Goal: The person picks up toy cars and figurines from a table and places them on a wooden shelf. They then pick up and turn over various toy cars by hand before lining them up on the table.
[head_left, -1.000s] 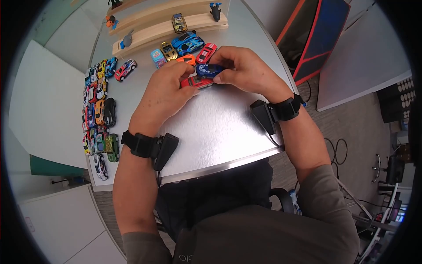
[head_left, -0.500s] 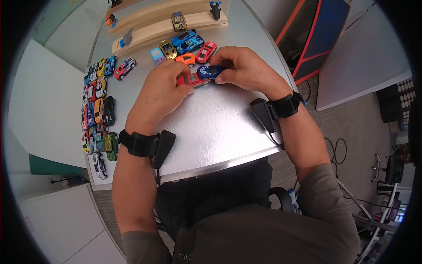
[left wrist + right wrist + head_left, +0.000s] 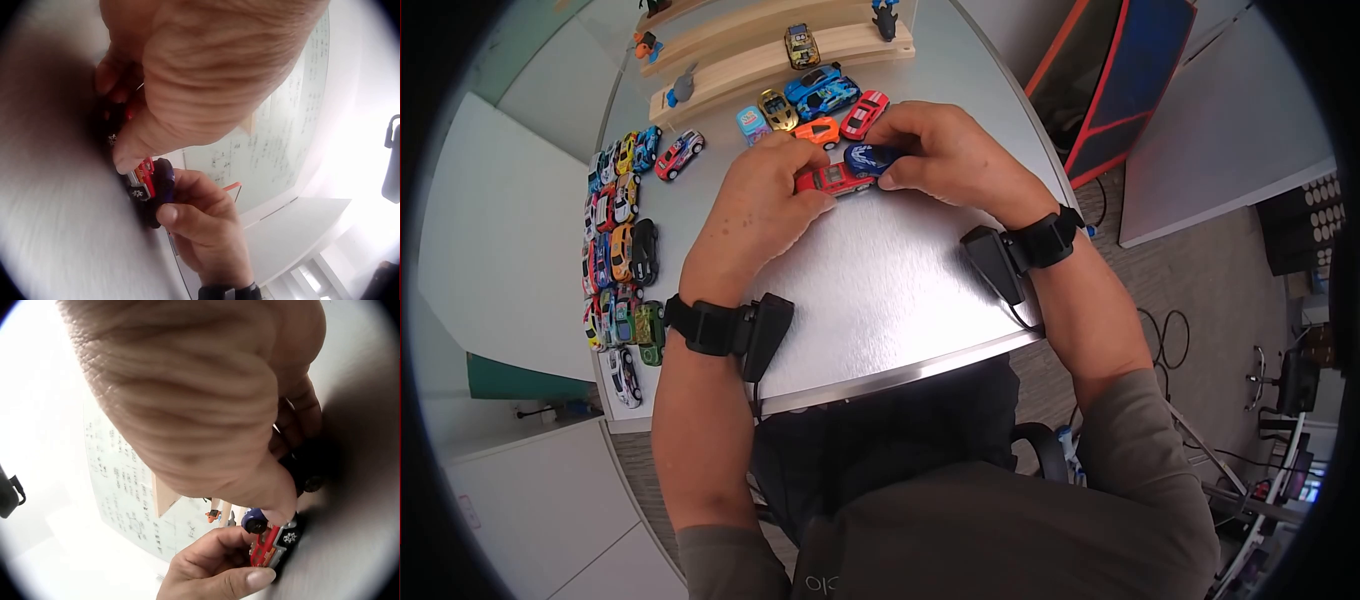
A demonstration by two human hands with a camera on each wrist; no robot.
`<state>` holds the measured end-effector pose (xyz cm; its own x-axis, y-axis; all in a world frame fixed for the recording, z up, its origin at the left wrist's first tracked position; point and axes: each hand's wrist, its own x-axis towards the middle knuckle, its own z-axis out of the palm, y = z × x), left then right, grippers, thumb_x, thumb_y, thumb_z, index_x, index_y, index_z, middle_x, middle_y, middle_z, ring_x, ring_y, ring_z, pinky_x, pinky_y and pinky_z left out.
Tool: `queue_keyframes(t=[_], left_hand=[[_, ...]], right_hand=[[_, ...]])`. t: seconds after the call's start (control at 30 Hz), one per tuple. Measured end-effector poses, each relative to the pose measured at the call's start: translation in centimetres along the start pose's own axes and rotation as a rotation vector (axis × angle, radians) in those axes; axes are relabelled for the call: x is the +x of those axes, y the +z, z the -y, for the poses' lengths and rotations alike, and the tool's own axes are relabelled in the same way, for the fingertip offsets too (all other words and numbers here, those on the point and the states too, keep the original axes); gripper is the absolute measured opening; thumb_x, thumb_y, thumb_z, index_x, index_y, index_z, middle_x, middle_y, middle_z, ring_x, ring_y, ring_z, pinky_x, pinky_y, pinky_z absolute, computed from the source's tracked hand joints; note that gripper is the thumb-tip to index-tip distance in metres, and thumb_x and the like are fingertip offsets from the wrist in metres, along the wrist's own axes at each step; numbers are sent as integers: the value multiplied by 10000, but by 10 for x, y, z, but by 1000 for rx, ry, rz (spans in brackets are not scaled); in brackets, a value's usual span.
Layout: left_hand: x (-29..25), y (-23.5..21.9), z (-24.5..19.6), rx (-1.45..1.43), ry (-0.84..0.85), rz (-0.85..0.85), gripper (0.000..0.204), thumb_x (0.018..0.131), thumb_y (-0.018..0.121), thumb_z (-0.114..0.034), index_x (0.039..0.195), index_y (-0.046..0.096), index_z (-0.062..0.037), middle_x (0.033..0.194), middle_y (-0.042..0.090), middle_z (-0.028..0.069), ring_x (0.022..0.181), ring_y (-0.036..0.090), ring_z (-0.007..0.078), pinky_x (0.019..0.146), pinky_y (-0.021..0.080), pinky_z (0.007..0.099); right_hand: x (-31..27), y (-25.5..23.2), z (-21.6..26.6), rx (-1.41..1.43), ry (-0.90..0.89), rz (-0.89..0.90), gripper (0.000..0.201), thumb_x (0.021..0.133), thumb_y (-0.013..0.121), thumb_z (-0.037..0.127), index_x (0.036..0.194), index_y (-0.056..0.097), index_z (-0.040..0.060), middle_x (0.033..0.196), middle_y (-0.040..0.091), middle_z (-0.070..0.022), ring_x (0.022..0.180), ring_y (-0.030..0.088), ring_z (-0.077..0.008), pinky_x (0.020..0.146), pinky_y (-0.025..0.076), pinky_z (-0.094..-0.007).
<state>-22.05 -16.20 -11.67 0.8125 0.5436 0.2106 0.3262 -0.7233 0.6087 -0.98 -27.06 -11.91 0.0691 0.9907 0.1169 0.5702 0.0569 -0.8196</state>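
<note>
My left hand (image 3: 762,192) pinches a red toy car (image 3: 832,179) between thumb and fingers, low over the metal tabletop (image 3: 870,280). The right hand (image 3: 955,155) grips a dark blue toy car (image 3: 868,158) with white markings, thumb on its near side. The two cars overlap at their ends, right up against each other. In the left wrist view, the red car's wheel (image 3: 139,192) shows beside the dark body of the blue car (image 3: 165,178). Seen from the right wrist, the thumb covers the middle of the blue car (image 3: 253,520).
Just beyond the hands stand an orange car (image 3: 816,132), a red striped car (image 3: 865,115), a gold car (image 3: 778,109) and blue cars (image 3: 825,97). Rows of toy cars (image 3: 621,250) line the left edge. A wooden stepped rack (image 3: 740,82) with small figures stands behind.
The left hand has drawn the red car slightly left, so more of it and of the orange car shows. The right hand keeps its hold on the blue car with little movement.
</note>
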Motion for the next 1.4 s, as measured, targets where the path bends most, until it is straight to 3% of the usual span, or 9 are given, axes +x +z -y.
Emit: queue_keyframes(t=[0.07, 0.13, 1.4], left_hand=[[0, 1, 3, 0, 14, -6, 289, 734, 802, -88, 993, 699, -12, 944, 640, 146, 905, 631, 339, 805, 506, 411], [0, 2, 6, 23, 28, -11, 359, 705, 816, -49, 1036, 690, 4, 916, 612, 99, 864, 602, 243, 786, 487, 340], [0, -6, 7, 16, -41, 37, 392, 703, 829, -38, 1064, 684, 1, 959, 593, 81, 859, 592, 210, 787, 492, 326]], right_hand=[[0, 2, 3, 15, 22, 20, 408, 774, 775, -23, 1164, 660, -26, 1079, 713, -120, 1030, 674, -205, 937, 525, -310], [-1, 3, 6, -19, 39, 21, 418, 774, 781, -19, 1173, 656, -21, 1080, 712, -118, 1034, 674, -206, 946, 525, -312], [-1, -4, 9, -142, 36, 19, 419, 753, 794, 10, 1152, 669, -19, 1065, 721, -147, 1004, 689, -240, 925, 532, -337]])
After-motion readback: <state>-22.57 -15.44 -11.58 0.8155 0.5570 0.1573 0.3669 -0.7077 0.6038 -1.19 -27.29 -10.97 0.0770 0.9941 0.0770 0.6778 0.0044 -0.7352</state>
